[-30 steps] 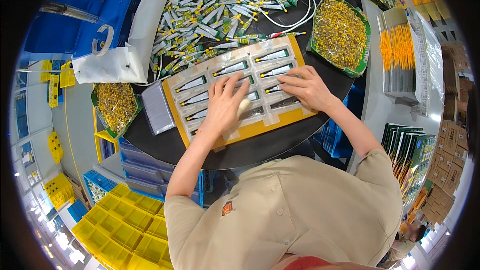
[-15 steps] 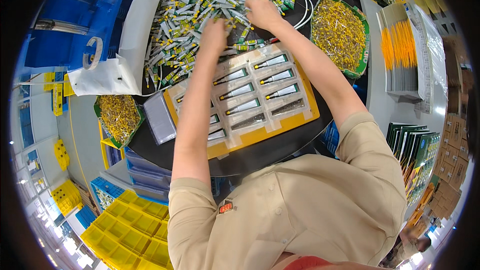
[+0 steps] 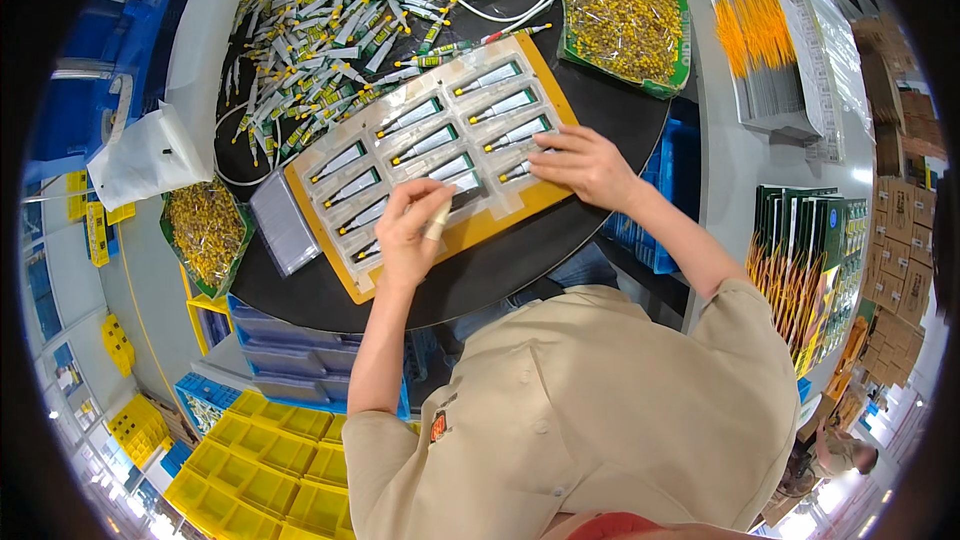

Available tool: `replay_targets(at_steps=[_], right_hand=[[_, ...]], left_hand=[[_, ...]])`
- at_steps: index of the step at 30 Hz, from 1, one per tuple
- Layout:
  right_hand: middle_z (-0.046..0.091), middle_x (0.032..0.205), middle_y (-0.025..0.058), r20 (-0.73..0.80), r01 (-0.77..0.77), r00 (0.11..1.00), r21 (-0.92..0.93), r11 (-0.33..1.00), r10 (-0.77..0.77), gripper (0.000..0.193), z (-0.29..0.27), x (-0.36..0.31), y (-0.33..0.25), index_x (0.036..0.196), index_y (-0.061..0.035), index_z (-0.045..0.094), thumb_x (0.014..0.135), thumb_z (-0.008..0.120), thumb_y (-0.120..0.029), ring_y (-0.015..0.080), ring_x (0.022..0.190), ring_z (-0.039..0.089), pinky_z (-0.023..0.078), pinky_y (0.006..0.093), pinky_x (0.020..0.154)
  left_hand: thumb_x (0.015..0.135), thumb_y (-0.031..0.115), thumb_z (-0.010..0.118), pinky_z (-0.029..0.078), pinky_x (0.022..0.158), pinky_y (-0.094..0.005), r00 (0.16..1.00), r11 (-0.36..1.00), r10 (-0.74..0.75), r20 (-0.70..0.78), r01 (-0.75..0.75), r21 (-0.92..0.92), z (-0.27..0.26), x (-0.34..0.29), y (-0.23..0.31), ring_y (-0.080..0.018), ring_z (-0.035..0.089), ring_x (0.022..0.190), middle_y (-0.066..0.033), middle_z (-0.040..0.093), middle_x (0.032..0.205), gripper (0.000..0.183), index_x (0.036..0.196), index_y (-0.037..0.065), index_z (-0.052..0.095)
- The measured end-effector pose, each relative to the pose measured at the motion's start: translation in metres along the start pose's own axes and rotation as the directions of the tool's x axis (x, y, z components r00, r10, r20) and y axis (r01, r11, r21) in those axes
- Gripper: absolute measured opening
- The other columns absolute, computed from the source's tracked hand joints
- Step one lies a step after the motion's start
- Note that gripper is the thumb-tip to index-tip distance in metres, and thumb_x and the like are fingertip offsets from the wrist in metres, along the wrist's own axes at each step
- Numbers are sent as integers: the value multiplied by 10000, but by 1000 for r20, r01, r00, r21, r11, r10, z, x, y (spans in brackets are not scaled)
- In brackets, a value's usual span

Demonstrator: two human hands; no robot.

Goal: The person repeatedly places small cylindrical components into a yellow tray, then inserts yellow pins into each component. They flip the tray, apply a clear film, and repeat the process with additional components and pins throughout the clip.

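Observation:
A clear blister tray (image 3: 355, 130) with rows of cells lies taped on a yellow board (image 3: 553, 90), and small silver-and-green tubes (image 3: 425, 145) with yellow caps fill most visible cells. My left hand (image 3: 412, 225) is over the lower middle of the tray, its fingers pinched on a small tube (image 3: 466, 183) at a cell. A pale covering shows on one finger. My right hand (image 3: 590, 168) reaches over the tray's right side. Its fingers stretch out and touch the end of another tube (image 3: 514, 172) lying in a cell. My left hand hides part of the lower cells.
A heap of loose tubes (image 3: 340, 30) spreads behind the tray on the black table (image 3: 290, 295). Bags of small yellow-topped pieces stand right (image 3: 625, 20) and left (image 3: 205, 230). A white cable (image 3: 530, 12) curls behind. Clear plastic sheets (image 3: 285, 225) lie left; yellow crates (image 3: 250, 460) stand below.
Both hands have come from the tube heap back to the tray. My left hand now pinches a tube at a lower cell, and another tube lies under my right fingers. The view has shifted.

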State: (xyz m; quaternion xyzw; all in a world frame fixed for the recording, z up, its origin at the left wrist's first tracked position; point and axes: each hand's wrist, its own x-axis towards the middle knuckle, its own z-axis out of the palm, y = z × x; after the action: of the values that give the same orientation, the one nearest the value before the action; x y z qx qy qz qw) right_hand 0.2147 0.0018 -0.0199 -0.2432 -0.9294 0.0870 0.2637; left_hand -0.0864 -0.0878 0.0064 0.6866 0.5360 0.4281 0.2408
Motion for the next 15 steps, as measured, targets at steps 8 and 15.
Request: replay_targets(at_steps=[8, 15], right_hand=[[626, 1132, 186, -252, -630, 748, -558, 540, 614, 516, -38, 54, 145, 1230, -132, 625, 762, 770, -290, 385, 1006, 614, 506, 510, 836], [624, 1118, 166, -48, -700, 585, -534, 474, 810, 473, -45, 43, 156, 1162, -128, 592, 780, 775, -340, 362, 1065, 622, 532, 507, 838]], left_hand=[[718, -1, 715, 460, 844, -390, 988, 941, 52, 146, -98, 324, 13, -18, -10, -280, 570, 967, -58, 635, 987, 313, 1012, 104, 735], [715, -47, 692, 459, 883, -395, 993, 976, 9, 114, -34, 217, 15, -10, 10, -301, 566, 1008, -70, 642, 1048, 334, 1025, 73, 715]])
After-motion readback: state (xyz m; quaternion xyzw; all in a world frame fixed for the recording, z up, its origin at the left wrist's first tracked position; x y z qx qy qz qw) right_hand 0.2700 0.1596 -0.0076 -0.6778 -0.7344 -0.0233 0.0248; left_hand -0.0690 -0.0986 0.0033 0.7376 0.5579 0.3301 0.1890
